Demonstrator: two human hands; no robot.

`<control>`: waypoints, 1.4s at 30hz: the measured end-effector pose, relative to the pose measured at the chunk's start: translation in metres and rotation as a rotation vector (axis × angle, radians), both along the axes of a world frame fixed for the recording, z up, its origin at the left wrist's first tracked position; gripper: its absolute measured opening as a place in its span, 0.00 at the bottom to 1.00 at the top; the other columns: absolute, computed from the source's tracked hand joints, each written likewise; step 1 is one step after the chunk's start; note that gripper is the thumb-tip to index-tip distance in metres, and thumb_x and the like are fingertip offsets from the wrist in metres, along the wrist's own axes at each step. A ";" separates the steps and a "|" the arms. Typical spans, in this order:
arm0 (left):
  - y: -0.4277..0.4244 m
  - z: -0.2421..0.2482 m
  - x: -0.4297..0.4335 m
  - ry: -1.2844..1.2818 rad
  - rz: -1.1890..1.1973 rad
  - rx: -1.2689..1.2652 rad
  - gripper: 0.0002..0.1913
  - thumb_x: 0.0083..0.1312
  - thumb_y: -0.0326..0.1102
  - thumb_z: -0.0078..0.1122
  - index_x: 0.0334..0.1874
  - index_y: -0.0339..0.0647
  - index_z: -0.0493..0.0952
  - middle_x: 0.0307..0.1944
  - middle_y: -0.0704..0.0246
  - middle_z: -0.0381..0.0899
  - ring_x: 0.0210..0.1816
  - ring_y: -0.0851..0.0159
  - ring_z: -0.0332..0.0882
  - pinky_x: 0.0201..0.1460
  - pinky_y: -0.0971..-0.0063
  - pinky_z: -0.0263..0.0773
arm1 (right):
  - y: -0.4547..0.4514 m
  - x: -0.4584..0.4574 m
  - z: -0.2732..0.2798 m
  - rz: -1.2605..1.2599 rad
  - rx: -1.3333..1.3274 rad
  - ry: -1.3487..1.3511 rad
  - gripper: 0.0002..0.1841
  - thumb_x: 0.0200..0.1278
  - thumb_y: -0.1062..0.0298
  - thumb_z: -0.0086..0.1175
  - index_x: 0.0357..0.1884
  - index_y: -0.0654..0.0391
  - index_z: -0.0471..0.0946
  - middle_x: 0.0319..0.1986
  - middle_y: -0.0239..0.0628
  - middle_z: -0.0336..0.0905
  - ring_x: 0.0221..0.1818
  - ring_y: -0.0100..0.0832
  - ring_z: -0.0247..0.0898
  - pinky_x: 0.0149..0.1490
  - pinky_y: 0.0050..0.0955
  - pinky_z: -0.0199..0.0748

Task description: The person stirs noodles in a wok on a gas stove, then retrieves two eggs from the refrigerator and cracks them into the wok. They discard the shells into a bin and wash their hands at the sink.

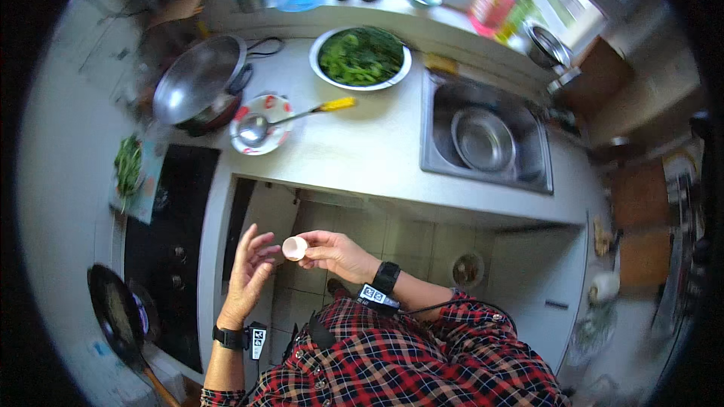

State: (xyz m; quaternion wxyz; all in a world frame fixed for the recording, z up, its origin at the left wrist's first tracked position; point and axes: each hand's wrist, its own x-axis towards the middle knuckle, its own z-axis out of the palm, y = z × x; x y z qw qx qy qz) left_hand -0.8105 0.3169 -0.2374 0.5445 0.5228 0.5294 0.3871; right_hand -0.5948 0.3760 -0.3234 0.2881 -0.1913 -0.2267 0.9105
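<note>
My right hand (334,254) holds an eggshell half (294,249) between thumb and fingers, its hollow side facing up towards the camera. Just left of the shell is my left hand (251,271), its fingers spread and nothing seen in it. Both hands are over the floor gap in front of the counter. Beyond them, a metal ladle (253,129) with a yellow handle rests on a red-patterned white plate (270,146). A white-rimmed bowl (365,87) of leafy greens (362,56) stands further back.
A steel sink (427,124) at right holds a metal basin (483,138). A large metal pan (201,79) stands at back left. At lower left, a wok (116,308) sits over a lit burner beside the black cooktop (169,260). A round container (468,270) is on the floor.
</note>
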 end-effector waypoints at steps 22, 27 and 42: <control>0.031 -0.078 0.038 -0.198 -0.153 -0.291 0.16 0.76 0.45 0.47 0.45 0.39 0.75 0.29 0.71 0.77 0.31 0.75 0.74 0.37 0.82 0.71 | -0.296 0.203 -0.135 -1.249 -0.653 -0.440 0.14 0.65 0.74 0.55 0.51 0.65 0.73 0.39 0.43 0.80 0.36 0.33 0.79 0.42 0.30 0.79; 0.022 -0.080 0.057 -0.121 -0.091 -0.303 0.15 0.76 0.45 0.46 0.44 0.39 0.76 0.29 0.72 0.77 0.31 0.75 0.73 0.37 0.82 0.70 | -0.310 0.277 -0.165 -1.299 -0.632 -0.478 0.11 0.64 0.74 0.56 0.48 0.64 0.76 0.34 0.39 0.80 0.31 0.30 0.78 0.35 0.25 0.79; 0.022 -0.075 0.225 0.035 -0.233 -0.368 0.14 0.76 0.42 0.45 0.45 0.38 0.75 0.34 0.71 0.78 0.35 0.74 0.76 0.42 0.80 0.73 | -0.309 0.417 -0.217 -0.954 -0.671 -0.739 0.15 0.67 0.72 0.51 0.54 0.63 0.69 0.37 0.47 0.79 0.39 0.40 0.82 0.38 0.33 0.82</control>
